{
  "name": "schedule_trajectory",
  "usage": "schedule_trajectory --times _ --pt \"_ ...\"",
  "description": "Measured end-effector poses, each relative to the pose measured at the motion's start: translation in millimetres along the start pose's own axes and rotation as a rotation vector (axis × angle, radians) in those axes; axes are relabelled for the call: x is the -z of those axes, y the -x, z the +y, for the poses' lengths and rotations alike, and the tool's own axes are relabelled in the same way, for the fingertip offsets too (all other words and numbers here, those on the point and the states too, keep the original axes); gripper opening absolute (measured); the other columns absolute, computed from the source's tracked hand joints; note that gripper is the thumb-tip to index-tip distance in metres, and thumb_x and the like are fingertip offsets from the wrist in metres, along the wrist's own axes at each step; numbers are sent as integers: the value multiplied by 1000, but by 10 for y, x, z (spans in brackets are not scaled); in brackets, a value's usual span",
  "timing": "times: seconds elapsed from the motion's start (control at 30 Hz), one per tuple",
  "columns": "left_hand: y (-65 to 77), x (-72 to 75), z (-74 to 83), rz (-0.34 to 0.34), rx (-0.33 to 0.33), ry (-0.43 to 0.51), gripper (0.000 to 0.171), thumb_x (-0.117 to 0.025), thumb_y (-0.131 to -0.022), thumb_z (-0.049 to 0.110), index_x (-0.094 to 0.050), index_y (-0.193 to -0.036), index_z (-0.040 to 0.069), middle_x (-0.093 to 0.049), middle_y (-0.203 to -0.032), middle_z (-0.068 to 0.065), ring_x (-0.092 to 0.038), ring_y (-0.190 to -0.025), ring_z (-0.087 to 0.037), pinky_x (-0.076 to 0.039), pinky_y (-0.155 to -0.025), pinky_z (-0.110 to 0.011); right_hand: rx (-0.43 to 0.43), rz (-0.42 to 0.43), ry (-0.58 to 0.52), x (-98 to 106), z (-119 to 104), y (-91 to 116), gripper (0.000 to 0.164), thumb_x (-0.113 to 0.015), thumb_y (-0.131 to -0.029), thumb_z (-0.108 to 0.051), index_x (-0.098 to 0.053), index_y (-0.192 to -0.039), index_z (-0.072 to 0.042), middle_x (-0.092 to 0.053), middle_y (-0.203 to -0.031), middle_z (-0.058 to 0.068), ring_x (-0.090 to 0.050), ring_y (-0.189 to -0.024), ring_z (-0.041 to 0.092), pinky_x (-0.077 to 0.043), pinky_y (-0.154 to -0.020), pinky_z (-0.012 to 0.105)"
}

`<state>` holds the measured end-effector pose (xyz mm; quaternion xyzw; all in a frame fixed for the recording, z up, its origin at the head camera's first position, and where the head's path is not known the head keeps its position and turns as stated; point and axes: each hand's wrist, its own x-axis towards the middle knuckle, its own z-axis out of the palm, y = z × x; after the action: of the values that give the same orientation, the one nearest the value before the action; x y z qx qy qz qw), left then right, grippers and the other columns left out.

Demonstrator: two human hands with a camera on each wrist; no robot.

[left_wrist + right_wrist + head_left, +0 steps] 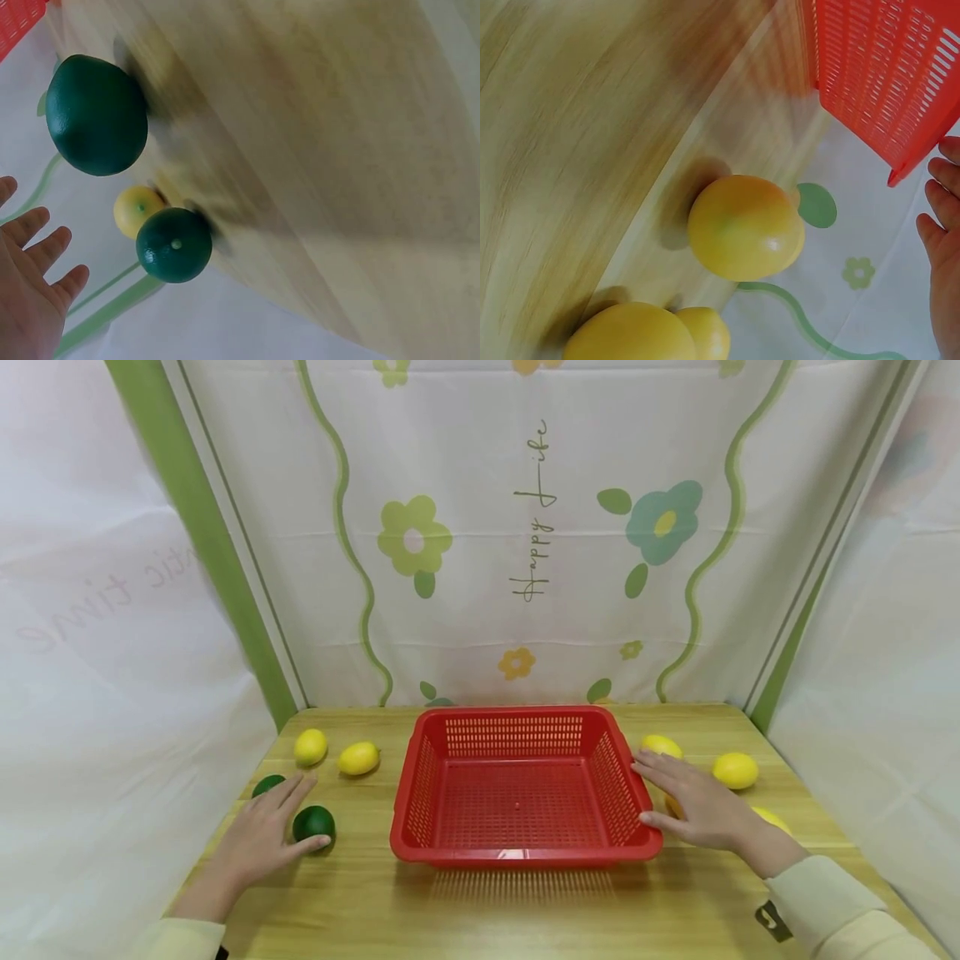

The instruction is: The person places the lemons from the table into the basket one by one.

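Observation:
A red plastic basket (pixel 517 852) with slotted sides stands in the middle of the wooden table, with no fruit inside. My left hand (pixel 262 835) hovers palm down at the left, fingers extended, beside a dark green lime (pixel 313 828). Its fingers partly cover a second green lime (pixel 267 785); in the left wrist view both limes sit apart from the fingers. My right hand (pixel 697 802), fingers straight, is at the basket's right rim; whether it touches cannot be told. Beneath it an orange-yellow fruit (pixel 744 229) is partly hidden in the head view.
Two lemons, one (pixel 311 747) beside another (pixel 359 758), lie at the back left. On the right are more lemons: one (pixel 662 745) behind the hand, one (pixel 735 771) farther right and one (pixel 772 819) behind the wrist. Printed white curtains (pixel 480 527) enclose the table's back and sides.

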<state>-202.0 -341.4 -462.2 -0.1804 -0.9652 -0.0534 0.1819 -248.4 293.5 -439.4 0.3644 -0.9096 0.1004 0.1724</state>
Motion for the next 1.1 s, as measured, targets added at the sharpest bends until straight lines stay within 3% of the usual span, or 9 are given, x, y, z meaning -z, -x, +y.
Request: schedule_trajectory --times 0.27,0.37,0.5,0.83,1.1 --pt "95 -65 9 -14 18 18 90 -69 -79 61 -44 -145 4 -46 -139 -27 -46 -122 -48 -37 -95 -67 32 -12 43 -18 10 20 71 -71 -86 -43 -52 -138 0 -47 -144 16 -44 -130 39 -38 -106 45" --pt "133 -102 -1 -10 19 22 89 -69 -79 61 -44 -145 5 -47 -138 -26 -47 -121 -47 -37 -95 -67 64 -2 53 -36 26 22 70 -71 -86 -43 -53 -138 1 -48 -143 17 -45 -129 40 -26 -112 32" --pt "170 -141 -5 -26 34 37 88 -68 -80 61 -44 -145 5 -46 -139 -27 -46 -122 -47 -36 -96 -68 119 18 72 -64 48 16 70 -70 -86 -42 -53 -136 4 -50 -141 19 -47 -127 41 -7 -112 18" --pt "222 -227 -5 -4 36 40 87 -72 -79 57 -46 -143 5 -46 -139 -27 -46 -122 -47 -34 -96 -70 221 67 96 -102 90 -3 67 -63 -92 -42 -52 -135 8 -50 -139 24 -48 -125 42 -7 -116 22" --pt "243 -328 -6 -26 64 79 88 -72 -79 58 -45 -143 5 -44 -139 -29 -46 -121 -50 -38 -94 -69 229 78 99 -94 82 -12 66 -62 -93 -42 -52 -135 8 -50 -138 24 -47 -127 40 -8 -116 22"
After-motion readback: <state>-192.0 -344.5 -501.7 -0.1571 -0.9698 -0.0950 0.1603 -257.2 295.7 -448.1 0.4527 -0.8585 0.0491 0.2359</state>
